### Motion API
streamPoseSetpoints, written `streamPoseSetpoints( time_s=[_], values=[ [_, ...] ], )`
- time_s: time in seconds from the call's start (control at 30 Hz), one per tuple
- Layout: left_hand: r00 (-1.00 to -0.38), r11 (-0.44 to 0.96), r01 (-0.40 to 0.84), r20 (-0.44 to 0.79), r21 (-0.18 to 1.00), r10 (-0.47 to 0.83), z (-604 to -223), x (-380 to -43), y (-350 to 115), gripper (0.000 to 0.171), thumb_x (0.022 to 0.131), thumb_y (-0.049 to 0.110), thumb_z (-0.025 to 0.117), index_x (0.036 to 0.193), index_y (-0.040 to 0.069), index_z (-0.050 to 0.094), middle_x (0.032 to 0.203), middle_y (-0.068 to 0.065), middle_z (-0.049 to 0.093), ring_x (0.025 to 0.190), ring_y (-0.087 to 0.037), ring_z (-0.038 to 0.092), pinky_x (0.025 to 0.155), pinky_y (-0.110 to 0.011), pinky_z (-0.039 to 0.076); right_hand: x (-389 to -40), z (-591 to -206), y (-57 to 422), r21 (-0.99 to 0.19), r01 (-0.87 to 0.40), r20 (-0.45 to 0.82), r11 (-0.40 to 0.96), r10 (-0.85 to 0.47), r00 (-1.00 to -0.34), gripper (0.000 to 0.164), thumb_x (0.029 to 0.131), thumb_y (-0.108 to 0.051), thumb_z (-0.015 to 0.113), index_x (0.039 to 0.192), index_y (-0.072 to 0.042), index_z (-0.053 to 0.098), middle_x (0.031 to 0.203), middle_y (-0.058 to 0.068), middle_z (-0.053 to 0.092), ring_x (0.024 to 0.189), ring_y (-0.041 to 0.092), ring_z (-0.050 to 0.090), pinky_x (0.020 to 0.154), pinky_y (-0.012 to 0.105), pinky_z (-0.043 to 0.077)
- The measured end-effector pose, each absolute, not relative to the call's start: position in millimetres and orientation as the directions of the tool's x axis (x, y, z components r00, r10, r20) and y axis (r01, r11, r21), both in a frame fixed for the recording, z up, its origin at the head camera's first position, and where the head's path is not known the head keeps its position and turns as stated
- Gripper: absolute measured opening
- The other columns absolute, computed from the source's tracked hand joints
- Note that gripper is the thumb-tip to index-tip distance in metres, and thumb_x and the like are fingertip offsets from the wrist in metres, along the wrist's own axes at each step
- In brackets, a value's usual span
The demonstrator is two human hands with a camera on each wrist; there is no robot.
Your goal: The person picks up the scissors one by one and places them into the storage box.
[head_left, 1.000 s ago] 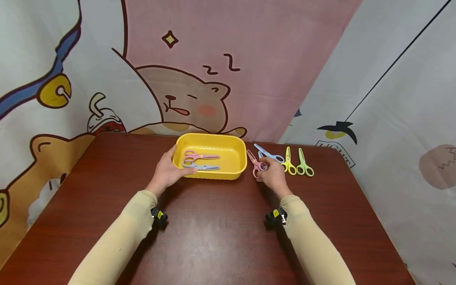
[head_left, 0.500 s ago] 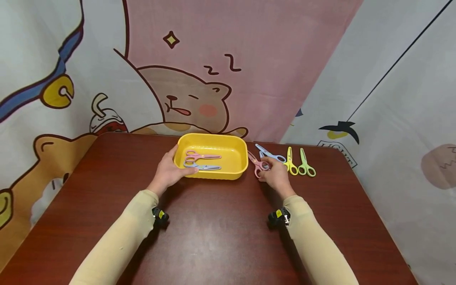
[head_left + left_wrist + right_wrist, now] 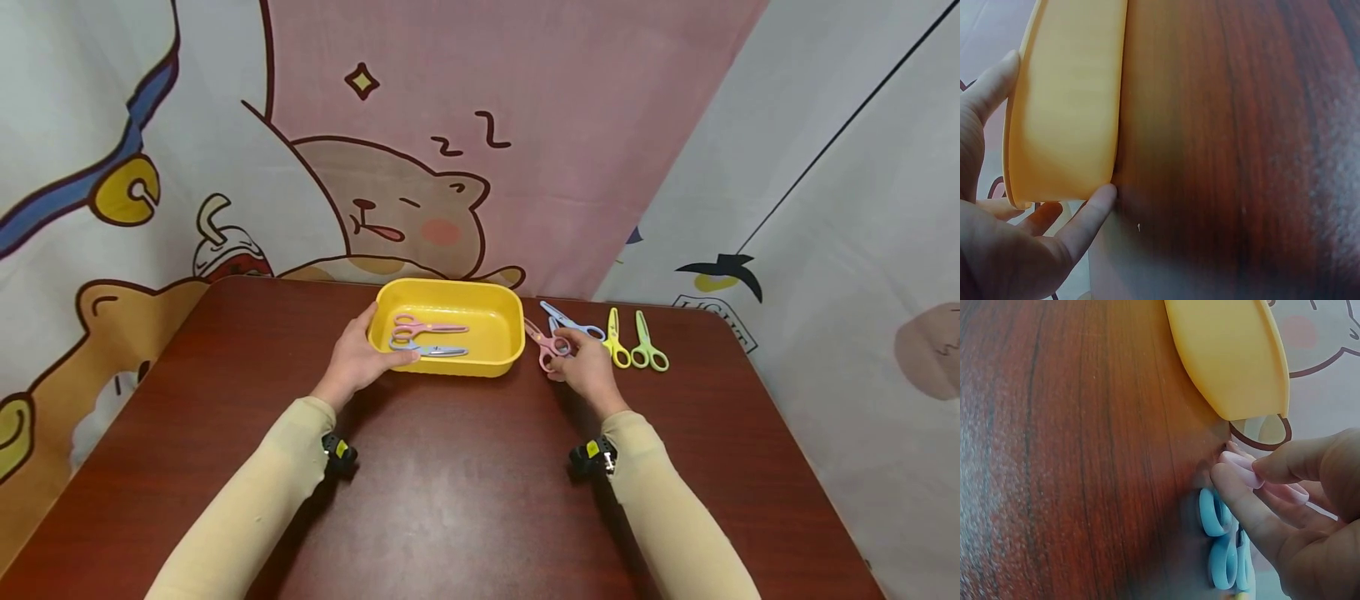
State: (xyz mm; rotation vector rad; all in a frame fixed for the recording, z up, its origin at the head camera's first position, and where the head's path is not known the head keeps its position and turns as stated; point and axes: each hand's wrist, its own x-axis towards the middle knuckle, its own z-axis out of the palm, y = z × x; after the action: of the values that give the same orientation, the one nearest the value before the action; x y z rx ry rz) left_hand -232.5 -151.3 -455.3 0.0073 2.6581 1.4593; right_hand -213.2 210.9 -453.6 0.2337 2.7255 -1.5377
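Note:
My left hand [image 3: 356, 358] holds the left end of a yellow plastic tray [image 3: 480, 369], thumb at the rim and fingers around the outer corner in the left wrist view. Inside the tray lie pink scissors [image 3: 450, 328] and blue scissors [image 3: 442, 351]. Just right of it, my right hand [image 3: 592, 371] pinches the handle of another pair of pink scissors [image 3: 534, 332] between thumb and fingers, blades pointing toward the tray. The pink handle loops [image 3: 1241, 469] show at my fingertips in the right wrist view, with blue scissors handles [image 3: 1223, 565] close below. My fingers partly cover the blue scissors there.
Beyond my right hand lie blue scissors [image 3: 573, 325], yellow scissors [image 3: 613, 325] and green scissors [image 3: 642, 329] on the brown table [image 3: 465, 500]. A printed curtain [image 3: 570, 125] hangs right behind the table's back edge.
The pink scissors in my right hand have turned and risen slightly at the handle. My left hand stays on the tray. The whole head view has shifted a little.

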Motion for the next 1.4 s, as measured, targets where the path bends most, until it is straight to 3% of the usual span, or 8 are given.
streamPoseSetpoints(
  time_s=[0.33, 0.5, 0.77, 1.4],
  values=[
    [-0.993, 0.533, -0.052, -0.099, 0.844, 0.060, -454.5, -232.6, -150.5, 0.124, 0.074, 0.041, 0.094, 0.167, 0.014, 0.017, 0.150, -0.019, 0.043, 0.128, -0.035, 0.047, 0.115, -0.049, 0.040, -213.0, -452.5, 214.1, -0.820, 0.094, -0.032, 0.564, 0.118, -0.992, 0.053, 0.085, 0.012, 0.073, 0.137, 0.005, 0.062, 0.128, 0.029, 0.059, 0.073, 0.022, 0.070, 0.065, 0.032, 0.062],
    [-0.993, 0.538, -0.054, -0.104, 0.841, 0.063, -452.6, -231.3, -151.9, 0.125, 0.074, 0.043, 0.094, 0.167, 0.013, 0.016, 0.154, -0.020, 0.041, 0.131, -0.036, 0.046, 0.116, -0.050, 0.039, -212.3, -450.1, 215.0, -0.838, 0.074, -0.021, 0.541, 0.104, -0.994, 0.055, 0.085, 0.015, 0.072, 0.138, 0.007, 0.060, 0.133, 0.030, 0.059, 0.080, 0.031, 0.071, 0.070, 0.041, 0.063],
    [-0.993, 0.548, -0.052, -0.102, 0.835, 0.062, -453.0, -231.4, -151.4, 0.124, 0.074, 0.043, 0.093, 0.167, 0.014, 0.016, 0.155, -0.020, 0.040, 0.131, -0.036, 0.046, 0.116, -0.050, 0.038, -210.7, -445.8, 215.3, -0.856, 0.068, -0.022, 0.512, 0.095, -0.995, 0.053, 0.086, 0.017, 0.068, 0.137, 0.008, 0.059, 0.131, 0.031, 0.059, 0.080, 0.036, 0.074, 0.072, 0.044, 0.063],
    [-0.992, 0.554, -0.056, -0.107, 0.831, 0.061, -452.7, -230.7, -151.3, 0.124, 0.075, 0.042, 0.093, 0.167, 0.013, 0.016, 0.156, -0.019, 0.039, 0.133, -0.035, 0.045, 0.117, -0.049, 0.037, -208.8, -430.0, 217.1, -0.846, 0.085, -0.026, 0.526, 0.118, -0.993, 0.055, 0.087, 0.011, 0.070, 0.140, 0.000, 0.060, 0.134, 0.027, 0.058, 0.076, 0.021, 0.072, 0.072, 0.039, 0.063]
  ],
)
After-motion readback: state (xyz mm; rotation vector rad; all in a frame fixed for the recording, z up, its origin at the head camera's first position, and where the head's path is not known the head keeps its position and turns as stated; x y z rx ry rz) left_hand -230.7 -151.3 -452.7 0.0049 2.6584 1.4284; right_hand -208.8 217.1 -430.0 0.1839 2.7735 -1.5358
